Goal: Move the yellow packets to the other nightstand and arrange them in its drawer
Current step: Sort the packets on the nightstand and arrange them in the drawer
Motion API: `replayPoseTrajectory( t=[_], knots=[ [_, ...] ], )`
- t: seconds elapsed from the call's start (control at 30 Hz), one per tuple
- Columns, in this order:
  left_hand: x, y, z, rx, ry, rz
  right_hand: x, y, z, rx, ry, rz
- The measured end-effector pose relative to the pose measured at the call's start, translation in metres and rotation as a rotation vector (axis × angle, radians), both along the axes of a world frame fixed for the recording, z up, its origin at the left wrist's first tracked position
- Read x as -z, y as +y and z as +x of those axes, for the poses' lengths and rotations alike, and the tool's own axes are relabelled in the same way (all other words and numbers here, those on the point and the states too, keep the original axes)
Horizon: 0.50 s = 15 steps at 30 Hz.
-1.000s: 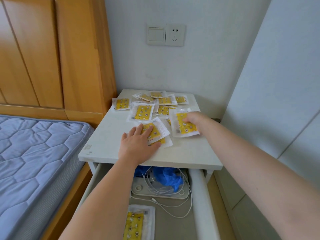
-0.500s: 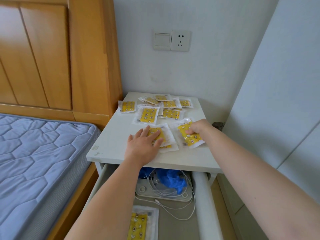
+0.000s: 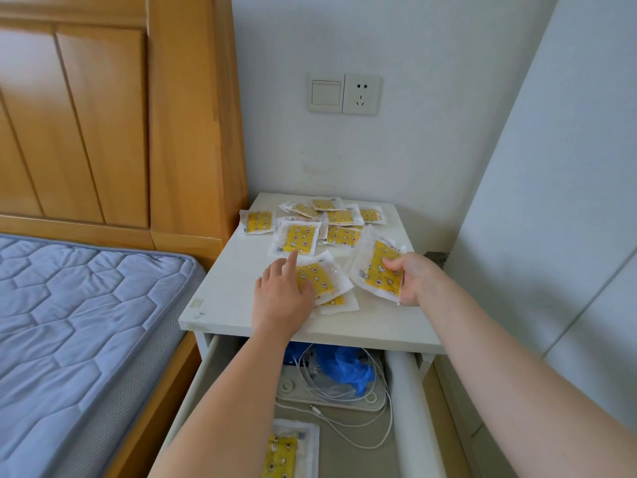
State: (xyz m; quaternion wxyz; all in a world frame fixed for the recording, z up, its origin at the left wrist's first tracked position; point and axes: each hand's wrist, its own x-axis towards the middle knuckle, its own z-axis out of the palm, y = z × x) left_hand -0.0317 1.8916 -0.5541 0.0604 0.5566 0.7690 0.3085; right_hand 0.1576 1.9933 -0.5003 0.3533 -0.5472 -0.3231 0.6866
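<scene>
Yellow packet tilted, right hand pinching its near edge

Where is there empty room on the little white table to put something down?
The nightstand top is bare along its bed-side edge, left of the left hand, and in a strip along the front edge between the two forearms. The back half is crowded with yellow packets, and the right hand grips one more packet near the right side.
</scene>
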Motion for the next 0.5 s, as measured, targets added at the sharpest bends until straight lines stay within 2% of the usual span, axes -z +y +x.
replayPoseTrajectory(
  t=[0.13, 0.33, 0.5],
  knots=[
    [0.001, 0.002, 0.001, -0.091, 0.012, -0.006, 0.006, -0.007, -0.007, -0.071, 0.04, -0.011],
    [-0.001, 0.008, 0.0, -0.134, -0.004, -0.077, 0.041, -0.022, 0.003, 0.109, 0.434, 0.146],
    [-0.018, 0.02, 0.004, -0.163, -0.091, -0.218, 0.039, -0.024, 0.007, 0.105, 0.545, 0.133]
  ],
)
